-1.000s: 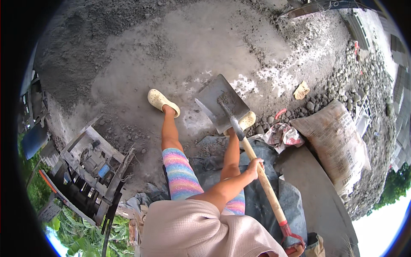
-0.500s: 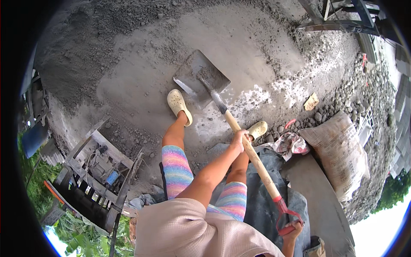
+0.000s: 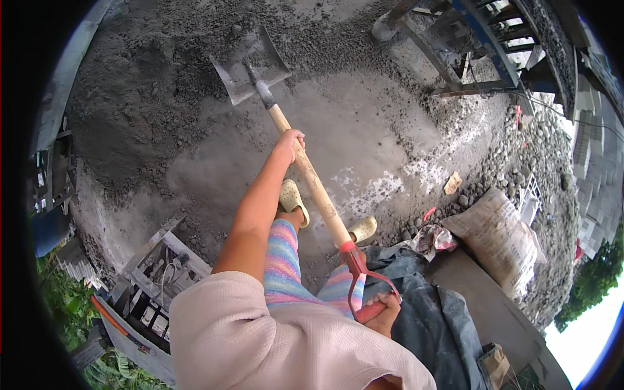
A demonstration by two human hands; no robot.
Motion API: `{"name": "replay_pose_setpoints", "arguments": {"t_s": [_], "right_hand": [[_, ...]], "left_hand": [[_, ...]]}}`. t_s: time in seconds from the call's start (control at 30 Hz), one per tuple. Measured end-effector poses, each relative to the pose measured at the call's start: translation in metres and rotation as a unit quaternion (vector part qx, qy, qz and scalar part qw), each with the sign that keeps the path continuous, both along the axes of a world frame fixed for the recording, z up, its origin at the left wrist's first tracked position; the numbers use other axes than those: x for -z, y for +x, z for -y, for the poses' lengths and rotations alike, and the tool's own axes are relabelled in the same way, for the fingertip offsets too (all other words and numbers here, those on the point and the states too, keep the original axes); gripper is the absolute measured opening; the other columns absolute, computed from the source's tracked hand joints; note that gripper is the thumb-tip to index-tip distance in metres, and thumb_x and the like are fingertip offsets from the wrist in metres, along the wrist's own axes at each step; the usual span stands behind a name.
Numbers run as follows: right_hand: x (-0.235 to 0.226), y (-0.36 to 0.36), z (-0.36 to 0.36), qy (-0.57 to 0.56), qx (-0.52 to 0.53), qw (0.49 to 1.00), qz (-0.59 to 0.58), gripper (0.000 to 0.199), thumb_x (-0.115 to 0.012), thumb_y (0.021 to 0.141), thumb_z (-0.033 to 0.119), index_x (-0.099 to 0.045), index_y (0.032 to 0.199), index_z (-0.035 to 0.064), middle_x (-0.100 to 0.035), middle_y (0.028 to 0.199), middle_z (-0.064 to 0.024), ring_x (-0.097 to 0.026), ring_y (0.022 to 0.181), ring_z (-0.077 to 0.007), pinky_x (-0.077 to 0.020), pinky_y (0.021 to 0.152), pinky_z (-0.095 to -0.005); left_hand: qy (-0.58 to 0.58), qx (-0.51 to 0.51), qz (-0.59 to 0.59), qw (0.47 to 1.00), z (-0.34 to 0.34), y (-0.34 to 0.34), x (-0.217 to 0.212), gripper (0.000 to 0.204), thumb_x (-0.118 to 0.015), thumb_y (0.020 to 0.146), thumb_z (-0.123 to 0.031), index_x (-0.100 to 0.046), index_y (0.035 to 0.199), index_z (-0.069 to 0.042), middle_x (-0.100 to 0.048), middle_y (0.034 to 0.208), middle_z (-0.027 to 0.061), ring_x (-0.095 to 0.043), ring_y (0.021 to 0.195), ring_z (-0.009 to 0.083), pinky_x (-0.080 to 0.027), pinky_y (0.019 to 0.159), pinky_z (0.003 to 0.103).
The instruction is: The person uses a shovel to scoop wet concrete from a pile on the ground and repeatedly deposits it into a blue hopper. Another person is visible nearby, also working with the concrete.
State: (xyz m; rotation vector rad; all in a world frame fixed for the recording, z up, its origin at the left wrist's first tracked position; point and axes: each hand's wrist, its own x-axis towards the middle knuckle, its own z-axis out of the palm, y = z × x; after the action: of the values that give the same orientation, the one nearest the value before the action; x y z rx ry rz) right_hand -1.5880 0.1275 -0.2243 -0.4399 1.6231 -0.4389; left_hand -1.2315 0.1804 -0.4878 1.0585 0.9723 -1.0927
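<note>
I hold a long shovel (image 3: 311, 185) with a pale wooden shaft and a red D-shaped handle. Partway down the shaft my left hand (image 3: 290, 145) is closed round the wood. My right hand (image 3: 383, 311) grips the crossbar of the red handle, low in the picture near my hip. The grey metal blade (image 3: 239, 73) points away from me over the dark, loose sand and gravel (image 3: 149, 84). Whether much material lies on the blade, I cannot tell. My cream clogs (image 3: 294, 200) stand on the dusty ground on either side of the shaft.
A full woven sack (image 3: 497, 237) lies at the right by a bank of pebbles (image 3: 539, 156). Dark tarpaulin (image 3: 416, 331) spreads beside my right leg. A worn wooden frame (image 3: 156, 273) stands close on the left; another wooden structure (image 3: 481, 58) is at the far right.
The shovel blade has swung forward and left, from the smooth ground by my feet to the loose sand. Both hands moved left with it, the left one reaching farther out.
</note>
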Motion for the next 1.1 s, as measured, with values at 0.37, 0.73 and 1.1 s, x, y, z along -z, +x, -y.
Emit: {"name": "replay_pose_setpoints", "arguments": {"t_s": [0.37,0.73,1.1], "right_hand": [[-0.082,-0.218,0.01,-0.233,-0.259,0.915,-0.205,0.006,-0.048,0.058,0.013,-0.044,0.059,0.0085,-0.047,0.052,-0.0063,-0.045,0.042,-0.0191,-0.0408,0.04,-0.0302],[-0.068,-0.097,0.117,-0.019,0.021,0.984,-0.175,0.006,-0.046,0.058,0.014,-0.044,0.058,0.008,-0.047,0.052,-0.0065,-0.045,0.042,-0.0181,-0.0406,0.041,-0.0291],[0.075,0.207,0.269,-0.105,-0.132,0.985,0.035,0.005,-0.042,0.057,0.008,-0.044,0.058,0.0042,-0.045,0.051,-0.0072,-0.046,0.042,-0.0189,-0.0429,0.042,-0.0303]], "left_hand": [[-0.018,0.057,-0.06,0.996,0.084,-0.231,0.023,0.013,-0.054,0.061,-0.013,-0.045,0.055,-0.005,-0.045,0.051,0.0073,-0.045,0.042,0.0207,-0.039,0.042,0.03],[0.051,0.124,-0.222,0.966,0.221,-0.205,0.072,0.01,-0.056,0.056,-0.001,-0.046,0.056,-0.003,-0.048,0.05,0.0079,-0.048,0.041,0.0207,-0.042,0.042,0.031],[-0.135,-0.088,-0.016,0.987,0.297,0.154,0.141,0.016,-0.055,0.061,-0.011,-0.041,0.055,-0.008,-0.042,0.049,0.0066,-0.044,0.042,0.0211,-0.039,0.043,0.033]]}}
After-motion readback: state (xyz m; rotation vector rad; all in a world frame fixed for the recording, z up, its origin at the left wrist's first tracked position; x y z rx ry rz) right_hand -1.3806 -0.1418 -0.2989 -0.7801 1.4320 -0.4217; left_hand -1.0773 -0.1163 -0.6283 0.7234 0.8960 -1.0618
